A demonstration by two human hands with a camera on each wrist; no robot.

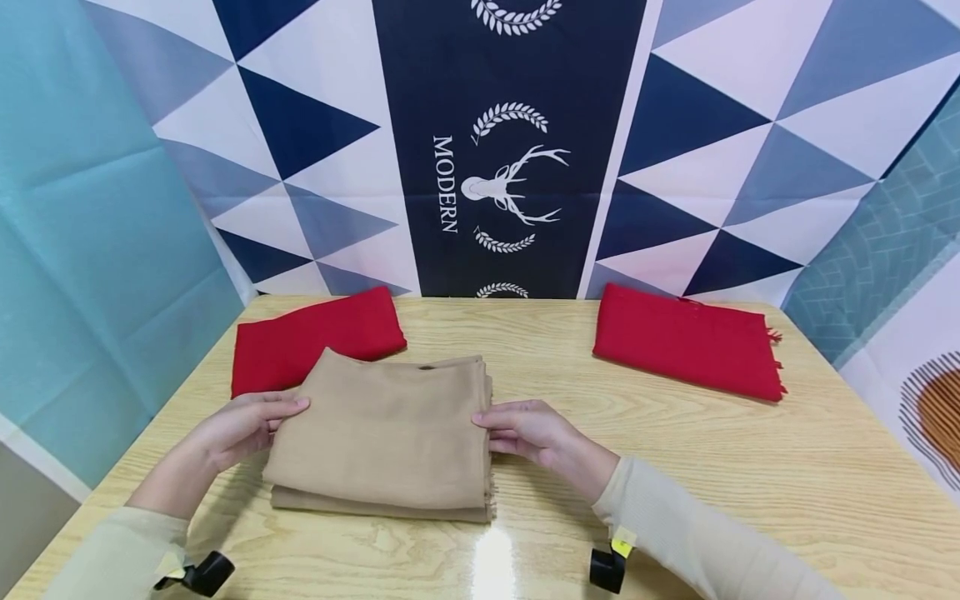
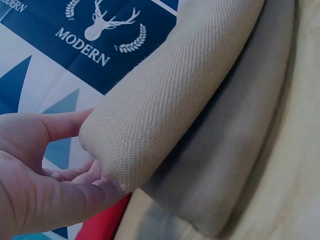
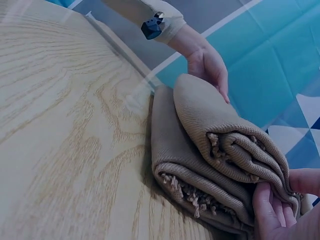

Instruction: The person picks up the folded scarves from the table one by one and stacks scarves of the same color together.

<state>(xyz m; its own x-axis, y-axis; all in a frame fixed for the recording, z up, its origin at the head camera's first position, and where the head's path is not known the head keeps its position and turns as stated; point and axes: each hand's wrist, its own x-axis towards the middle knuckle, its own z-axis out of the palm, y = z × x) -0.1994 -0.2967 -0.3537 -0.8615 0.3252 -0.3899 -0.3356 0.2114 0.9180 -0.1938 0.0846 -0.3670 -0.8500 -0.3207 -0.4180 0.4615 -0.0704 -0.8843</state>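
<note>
A beige fringed scarf (image 1: 382, 442), folded into a thick rectangle, lies on the table in front of me. My left hand (image 1: 243, 427) pinches its left edge between thumb and fingers. At the opposite edge my right hand (image 1: 528, 429) pinches the fold, thumb on top and fingers beneath. The right wrist view shows an upper rolled-over layer (image 3: 220, 120) raised above a lower folded layer (image 3: 200, 185) with tassels at its end. In the left wrist view the gripped beige edge (image 2: 150, 115) stands off the layer beneath. Whether both layers are one cloth, I cannot tell.
Behind the beige scarf, at the back left, lies a folded red cloth (image 1: 318, 329), partly covered by it. Another folded red scarf (image 1: 686, 342) with fringe lies at the back right. The wooden table (image 1: 675, 467) ends at a patterned curtain (image 1: 517, 167).
</note>
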